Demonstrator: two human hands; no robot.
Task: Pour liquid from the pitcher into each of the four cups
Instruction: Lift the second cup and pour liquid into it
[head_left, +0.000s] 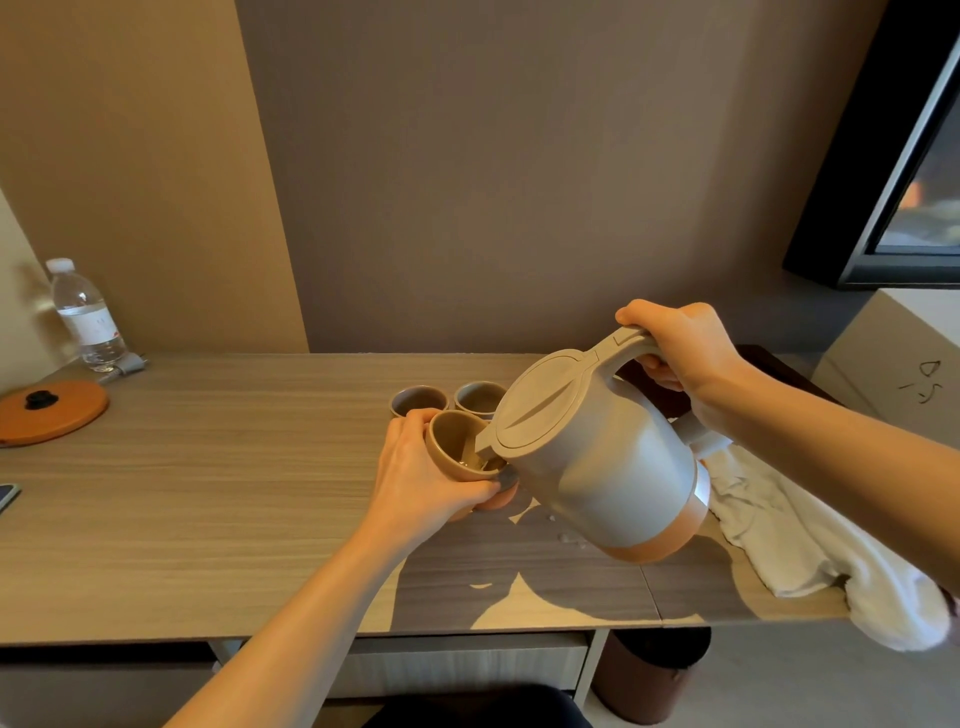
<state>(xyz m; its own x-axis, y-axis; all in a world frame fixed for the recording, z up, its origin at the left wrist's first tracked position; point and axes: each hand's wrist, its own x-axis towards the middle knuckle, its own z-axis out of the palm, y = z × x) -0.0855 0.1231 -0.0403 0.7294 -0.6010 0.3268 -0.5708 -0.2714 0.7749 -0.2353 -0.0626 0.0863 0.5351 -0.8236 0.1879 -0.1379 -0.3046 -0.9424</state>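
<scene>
The right hand (680, 348) is wrapped around the handle of the grey pitcher (597, 457), which hangs tilted above the wooden table (234, 467) with its spout dipped just over the rim of a tan cup (457, 447). The left hand (421, 473) clasps that cup from the side and below, holding it tipped toward the spout; liquid shows inside it. Two more cups stand upright behind it, side by side and nearly touching: a grey cup (418, 400) on the left and a second grey cup (478, 397) on the right, partly hidden by the pitcher's lid. That makes three cups in plain view; a rounded orange shape under the left fingers may be another, but that cannot be told. A white towel (810, 535) lies crumpled at the table's right front corner, spilling over the edge. The broad left half of the tabletop is open, with one water bottle (85, 317) and one orange lid (52, 408) near the far left edge.
</scene>
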